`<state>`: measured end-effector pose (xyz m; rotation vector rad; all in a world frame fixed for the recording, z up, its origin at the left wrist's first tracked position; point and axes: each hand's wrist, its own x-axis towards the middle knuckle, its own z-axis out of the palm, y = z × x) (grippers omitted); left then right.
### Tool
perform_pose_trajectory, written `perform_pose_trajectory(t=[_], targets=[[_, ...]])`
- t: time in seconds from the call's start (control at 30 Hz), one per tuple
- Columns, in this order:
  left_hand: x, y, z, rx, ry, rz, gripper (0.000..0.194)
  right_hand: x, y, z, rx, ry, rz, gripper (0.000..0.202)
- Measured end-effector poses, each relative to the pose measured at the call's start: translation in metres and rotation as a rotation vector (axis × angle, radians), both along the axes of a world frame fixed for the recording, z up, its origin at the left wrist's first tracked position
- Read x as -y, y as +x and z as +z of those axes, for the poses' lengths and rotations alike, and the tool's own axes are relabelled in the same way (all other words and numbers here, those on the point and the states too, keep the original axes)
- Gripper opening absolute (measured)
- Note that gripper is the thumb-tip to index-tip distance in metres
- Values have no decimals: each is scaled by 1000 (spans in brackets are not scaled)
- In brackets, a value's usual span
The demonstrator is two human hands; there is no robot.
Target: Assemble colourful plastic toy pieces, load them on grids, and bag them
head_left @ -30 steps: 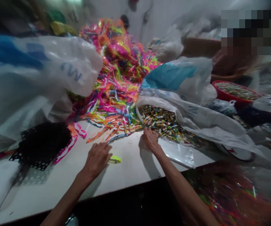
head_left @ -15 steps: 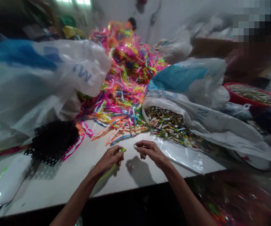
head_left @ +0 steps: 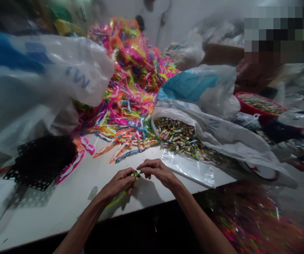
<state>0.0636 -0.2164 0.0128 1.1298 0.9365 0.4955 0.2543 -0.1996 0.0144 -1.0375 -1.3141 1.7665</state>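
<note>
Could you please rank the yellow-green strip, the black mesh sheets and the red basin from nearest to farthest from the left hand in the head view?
From the left hand:
1. Yellow-green strip: in its grasp.
2. Black mesh sheets: to its left, on the table.
3. Red basin: far right, toward the back.

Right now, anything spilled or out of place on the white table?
Yes: small multicoloured cylindrical pieces spill from the open mouth of the white plastic sack, loose beside the flat clear plastic sleeve. A small translucent scrap also lies alone beside the left forearm; I can't tell what it is.
</note>
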Motion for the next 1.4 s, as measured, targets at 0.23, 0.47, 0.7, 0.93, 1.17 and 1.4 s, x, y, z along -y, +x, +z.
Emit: perform_pose_trajectory(t=[0.23,0.47,0.7,0.93,1.17,1.4], targets=[[1,3,2,-18,8,-6,12,1,0,-7,-82,-64,-1,20],[-2,-1,0,22,-40,-13,13,2,-1,-3,-112,-62,-18,23],[0,-3,-6,79,-97,-30,20,1,1,3,-9,-64,95,30],[0,-9,-21,136,-122,-77,30,5,0,5,142,102,159,19],[-9,-22,-15,-158,272,-34,29,-8,-14,0,215,201,145,17],[-27,-93,-17,-1289,916,407,45,-55,-10,-6,313,381,-300,43]])
